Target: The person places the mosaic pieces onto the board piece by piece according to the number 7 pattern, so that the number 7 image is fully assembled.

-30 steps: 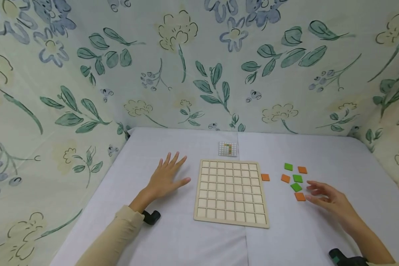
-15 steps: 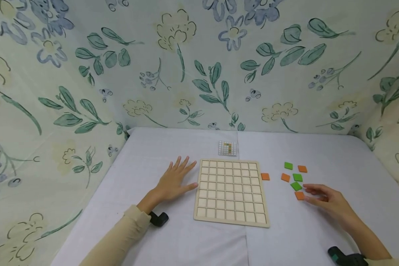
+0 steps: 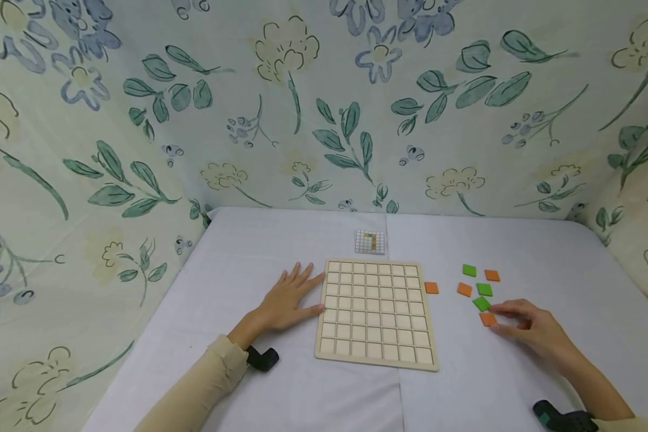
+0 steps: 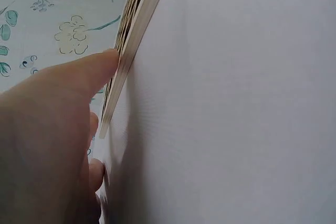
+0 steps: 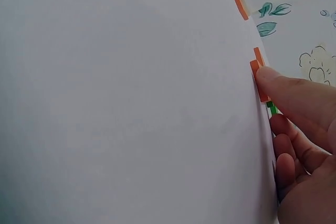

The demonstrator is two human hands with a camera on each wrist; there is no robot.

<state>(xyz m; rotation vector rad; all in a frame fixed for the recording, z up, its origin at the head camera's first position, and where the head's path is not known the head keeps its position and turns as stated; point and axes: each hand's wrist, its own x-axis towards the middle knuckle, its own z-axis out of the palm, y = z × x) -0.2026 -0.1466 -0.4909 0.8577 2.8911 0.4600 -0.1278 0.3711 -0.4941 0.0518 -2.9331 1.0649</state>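
A pale wooden grid board (image 3: 375,312) lies flat at the middle of the white table, all its cells bare. My left hand (image 3: 301,294) rests flat on the cloth, fingers straight, with the fingertips (image 4: 107,59) against the board's left edge (image 4: 137,19). To the right lies a loose cluster of green and orange square tiles. My right hand (image 3: 495,318) pinches the nearest orange tile (image 3: 486,319) between thumb and forefinger, and the tile still lies on the table. The wrist view shows the thumb (image 5: 283,85) on that orange tile (image 5: 259,80). A green tile (image 3: 481,303) lies just behind it.
One orange tile (image 3: 431,288) lies alone beside the board's right edge. A small pattern card (image 3: 369,241) lies behind the board. Floral fabric walls close off the table's back and both sides. Black wrist mounts (image 3: 261,358) sit by each forearm.
My left hand slid right until its fingers met the board's left edge. My right hand moved a little left and closed its fingers around the nearest orange tile.
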